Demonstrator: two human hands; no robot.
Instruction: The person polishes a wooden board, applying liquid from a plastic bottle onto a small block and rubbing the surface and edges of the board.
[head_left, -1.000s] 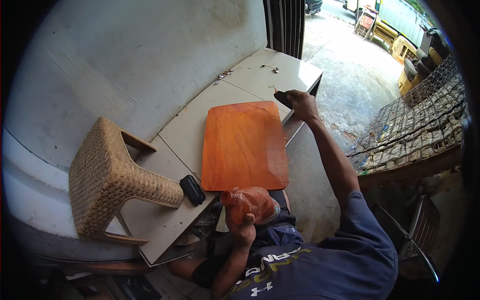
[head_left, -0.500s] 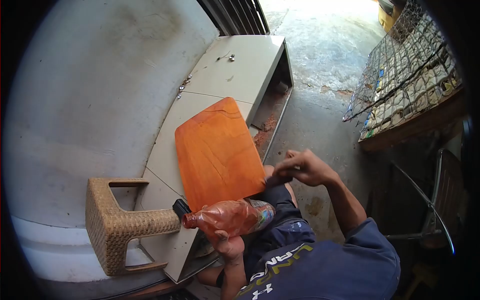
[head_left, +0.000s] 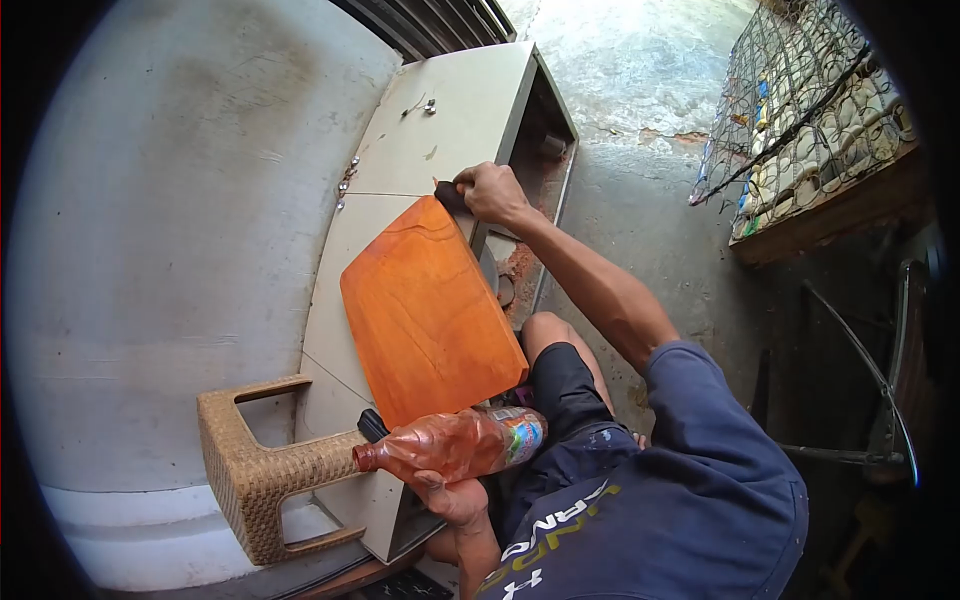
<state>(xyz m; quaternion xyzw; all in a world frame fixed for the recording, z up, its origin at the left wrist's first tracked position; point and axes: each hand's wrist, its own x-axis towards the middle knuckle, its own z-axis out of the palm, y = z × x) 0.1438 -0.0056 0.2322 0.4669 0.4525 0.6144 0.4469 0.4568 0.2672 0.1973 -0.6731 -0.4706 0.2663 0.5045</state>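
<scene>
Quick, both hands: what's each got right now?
Left hand: holding the plastic bottle.
Right hand: closed on a dark object.

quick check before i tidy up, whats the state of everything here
Bench: open-fronted
Board: overhanging the bench's front edge; wet or dry unclear
Pad: gripped in the right hand, at the board's far corner
Bottle: tipped sideways in the left hand, uncapped, fill unclear
Stool: on the bench, seemingly upright
Case: partly hidden; open or shut unclear

Glaring far floor [head_left: 630, 60], dark fisheye corners
</scene>
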